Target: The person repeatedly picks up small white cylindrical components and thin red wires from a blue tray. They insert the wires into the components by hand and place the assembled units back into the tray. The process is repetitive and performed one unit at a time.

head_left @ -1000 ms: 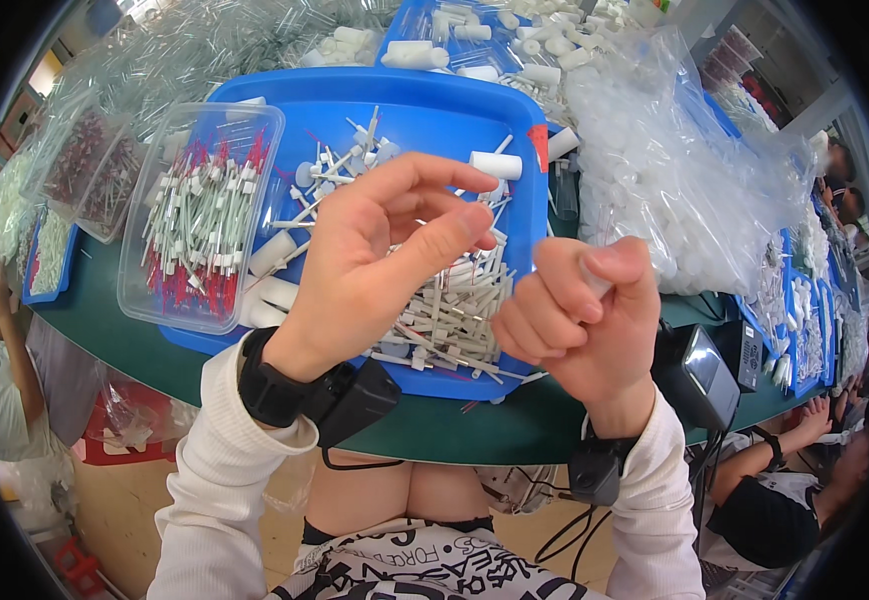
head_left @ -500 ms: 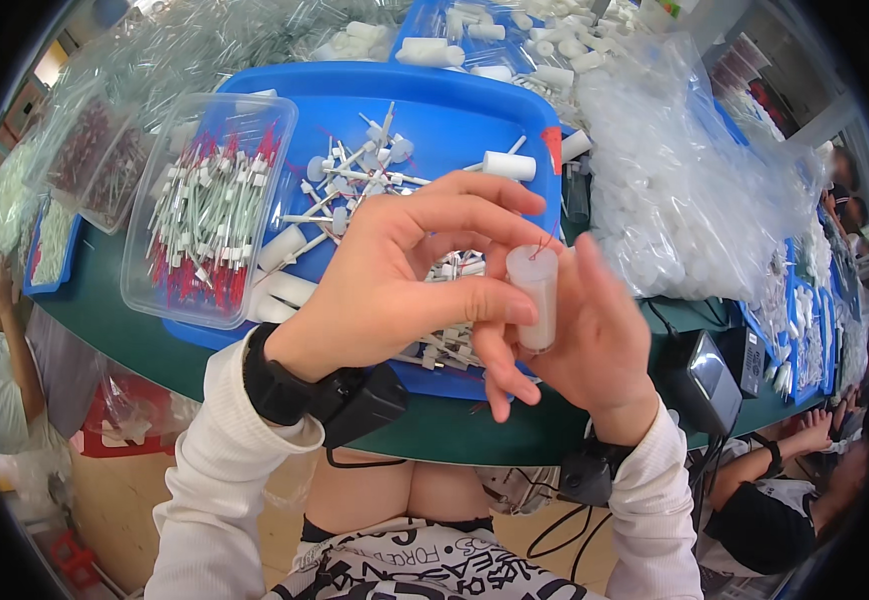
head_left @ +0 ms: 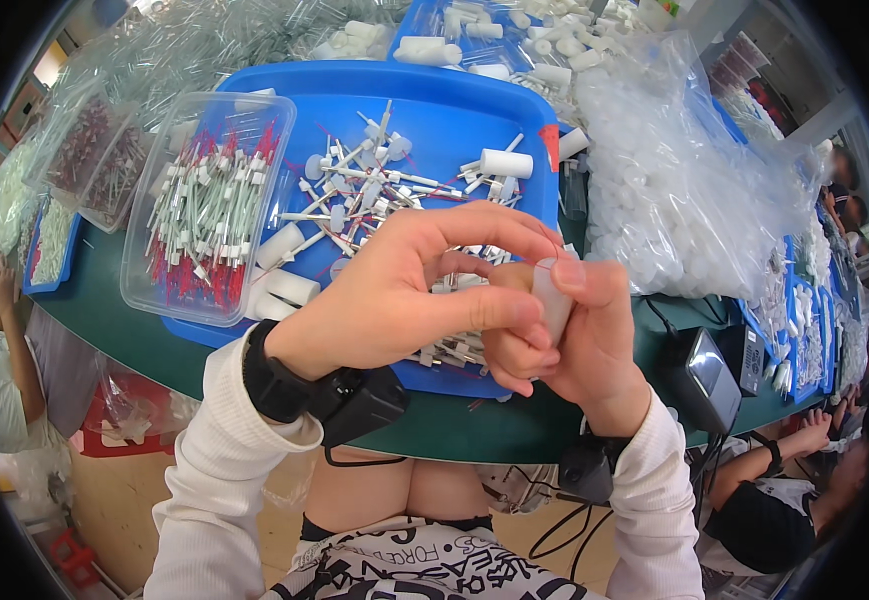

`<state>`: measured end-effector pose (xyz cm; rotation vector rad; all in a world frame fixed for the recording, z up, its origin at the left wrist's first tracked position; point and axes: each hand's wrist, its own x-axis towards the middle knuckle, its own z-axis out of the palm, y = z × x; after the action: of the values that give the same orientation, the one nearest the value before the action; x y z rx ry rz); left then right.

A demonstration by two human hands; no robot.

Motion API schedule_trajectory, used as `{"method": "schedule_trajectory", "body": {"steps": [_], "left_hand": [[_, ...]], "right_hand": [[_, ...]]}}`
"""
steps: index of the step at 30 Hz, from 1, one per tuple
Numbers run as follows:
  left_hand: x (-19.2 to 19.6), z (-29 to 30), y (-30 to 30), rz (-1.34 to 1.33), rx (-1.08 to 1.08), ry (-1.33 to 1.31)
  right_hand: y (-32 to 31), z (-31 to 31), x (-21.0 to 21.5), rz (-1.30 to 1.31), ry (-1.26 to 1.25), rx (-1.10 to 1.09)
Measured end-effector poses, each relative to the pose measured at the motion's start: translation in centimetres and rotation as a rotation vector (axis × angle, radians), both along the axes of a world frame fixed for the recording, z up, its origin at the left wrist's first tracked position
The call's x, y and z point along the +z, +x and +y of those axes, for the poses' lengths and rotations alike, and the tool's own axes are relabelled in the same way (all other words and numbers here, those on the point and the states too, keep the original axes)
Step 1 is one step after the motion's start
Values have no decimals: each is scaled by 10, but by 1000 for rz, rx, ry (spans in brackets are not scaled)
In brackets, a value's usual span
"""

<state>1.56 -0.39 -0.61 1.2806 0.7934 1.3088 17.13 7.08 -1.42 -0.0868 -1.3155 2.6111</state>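
A white translucent cylinder (head_left: 553, 300) with thin red wire (head_left: 558, 252) at its top is held over the near side of the blue tray (head_left: 455, 88). My right hand (head_left: 595, 335) grips it, thumb pressed near the upper end and fingers curled around it. From the left, my left hand (head_left: 405, 275) meets it, its thumb by the cylinder's lower side and a bent finger reaching over to the red wire. Fingers of both hands overlap, hiding part of the cylinder. In the tray behind lie many white stems with discs and wires (head_left: 365, 180).
A clear plastic box (head_left: 210, 210) of white-and-red wired pieces overlaps the tray's left side. White cylinders (head_left: 507, 164) lie in the tray. At right sit a bag of white parts (head_left: 655, 190) and a black device (head_left: 705, 380). Other people sit at both sides.
My right hand has closed around the cylinder, its thumb coming onto the upper end. The cylinder has shifted slightly right and tilted. My left hand has moved down a little.
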Motion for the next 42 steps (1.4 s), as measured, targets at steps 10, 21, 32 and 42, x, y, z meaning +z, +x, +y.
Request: {"method": "schedule_trajectory", "body": {"steps": [10,21,32,42], "left_hand": [[6,-8,0,-177,-51,-154],[-2,0,-4,198,112,50],[3,1,-6,-57,271,200],[4,-1,-9,103,433,318]], "right_hand": [[-10,-13,19,-156,-80,-150],[-5,-15,17,-306,110,-285],[1,-8,18,111,634,-839],[2,9,10,81,566,-725]]}}
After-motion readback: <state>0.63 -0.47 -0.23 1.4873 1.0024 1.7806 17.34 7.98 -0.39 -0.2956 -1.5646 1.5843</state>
